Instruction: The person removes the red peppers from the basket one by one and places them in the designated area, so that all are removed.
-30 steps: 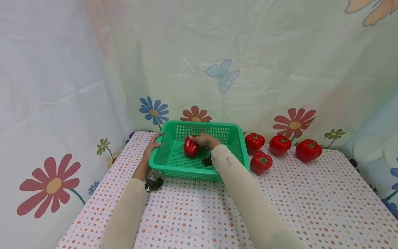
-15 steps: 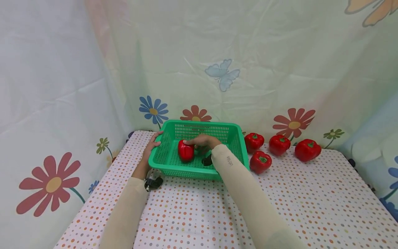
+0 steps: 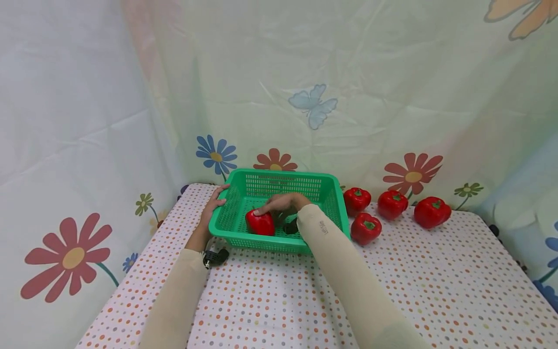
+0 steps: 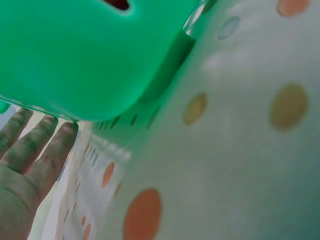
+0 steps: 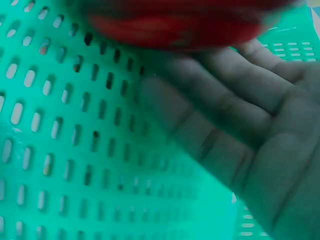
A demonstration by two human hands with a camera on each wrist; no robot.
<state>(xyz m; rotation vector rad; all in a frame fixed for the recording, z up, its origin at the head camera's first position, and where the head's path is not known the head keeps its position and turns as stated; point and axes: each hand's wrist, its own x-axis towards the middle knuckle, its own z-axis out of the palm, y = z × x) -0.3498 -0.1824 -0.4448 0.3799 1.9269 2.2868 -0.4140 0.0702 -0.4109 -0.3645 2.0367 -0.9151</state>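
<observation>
A green plastic basket (image 3: 279, 243) with slotted sides stands on the table. My left hand (image 3: 210, 207) rests against its left end, fingers at the rim; in the left wrist view those fingers (image 4: 47, 142) lie fairly straight, tips touching the basket's edge. Inside the basket, my right hand (image 3: 282, 204) holds a red bell pepper (image 3: 260, 224), thumb across its upper side. From the right wrist view, the other fingers (image 5: 225, 95) reach beneath the blurred pepper (image 5: 180, 27), above the slotted floor. The pepper lies tilted in the basket's left half, near the front wall.
Right of the basket sit several more red bell peppers, one (image 3: 366, 229) close to its right wall and another (image 3: 432, 212) farthest right. A dotted cloth covers the table (image 3: 261, 300). A flowered curtain (image 3: 244, 97) hangs behind and at the sides.
Within the basket, the right hand has brought the bell pepper left and toward the front wall, turning it from upright to tilted. The left hand has stayed at the basket's left end.
</observation>
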